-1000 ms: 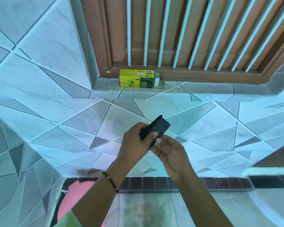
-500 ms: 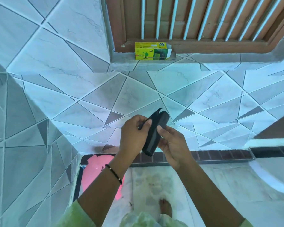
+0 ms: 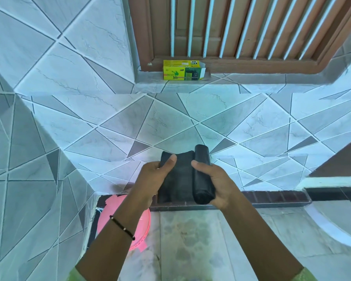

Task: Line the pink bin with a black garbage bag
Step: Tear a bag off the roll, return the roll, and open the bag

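Observation:
A roll of black garbage bags (image 3: 203, 175) is held in front of me at chest height. My right hand (image 3: 215, 181) grips the rolled part. My left hand (image 3: 153, 179) pinches the free end of a bag, which is pulled out flat between the two hands. The pink bin (image 3: 141, 224) stands on the floor below my left forearm, in the corner by the tiled wall; the arm hides much of it.
A yellow and green bin-bag box (image 3: 183, 69) lies open on the window ledge (image 3: 251, 79) under a barred wooden window. Tiled walls (image 3: 49, 122) close in the front and left. A dark brick skirting (image 3: 272, 197) runs along the marble floor (image 3: 201, 240).
The hands have drawn apart, unrolling a stretch of bag from the roll. The view has tilted downward a little, showing more of the pink bin and the floor.

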Demonstrator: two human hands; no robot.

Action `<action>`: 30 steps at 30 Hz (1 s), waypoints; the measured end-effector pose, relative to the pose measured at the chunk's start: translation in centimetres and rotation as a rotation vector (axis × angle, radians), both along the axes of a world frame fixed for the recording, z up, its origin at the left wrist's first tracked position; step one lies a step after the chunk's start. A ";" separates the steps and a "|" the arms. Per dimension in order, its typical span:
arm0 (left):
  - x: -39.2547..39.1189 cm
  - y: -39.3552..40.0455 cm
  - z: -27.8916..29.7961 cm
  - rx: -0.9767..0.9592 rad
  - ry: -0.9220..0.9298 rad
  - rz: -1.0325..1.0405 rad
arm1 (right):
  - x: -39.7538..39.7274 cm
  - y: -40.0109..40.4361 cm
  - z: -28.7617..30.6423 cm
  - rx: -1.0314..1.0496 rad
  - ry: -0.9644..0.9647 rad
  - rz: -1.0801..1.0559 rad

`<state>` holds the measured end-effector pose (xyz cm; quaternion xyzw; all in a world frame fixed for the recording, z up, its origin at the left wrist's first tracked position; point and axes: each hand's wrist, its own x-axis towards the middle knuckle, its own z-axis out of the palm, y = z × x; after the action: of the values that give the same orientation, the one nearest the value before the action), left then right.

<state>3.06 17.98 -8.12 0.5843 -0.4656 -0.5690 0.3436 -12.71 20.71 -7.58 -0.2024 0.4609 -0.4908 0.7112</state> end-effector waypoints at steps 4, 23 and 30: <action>-1.3 0.2 0.5 -0.135 -0.014 0.051 | -1.7 0.1 0.2 -0.038 0.084 0.076; -3.7 1.5 0.2 -0.126 0.162 0.146 | -7.8 1.1 0.6 -0.052 0.165 0.073; 0.0 0.4 -0.4 -0.170 0.064 0.225 | -12.2 1.2 0.7 -0.036 0.049 0.029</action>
<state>3.02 18.39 -8.47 0.5830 -0.4326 -0.5038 0.4682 -24.96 21.95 -6.88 -0.2336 0.4664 -0.4836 0.7029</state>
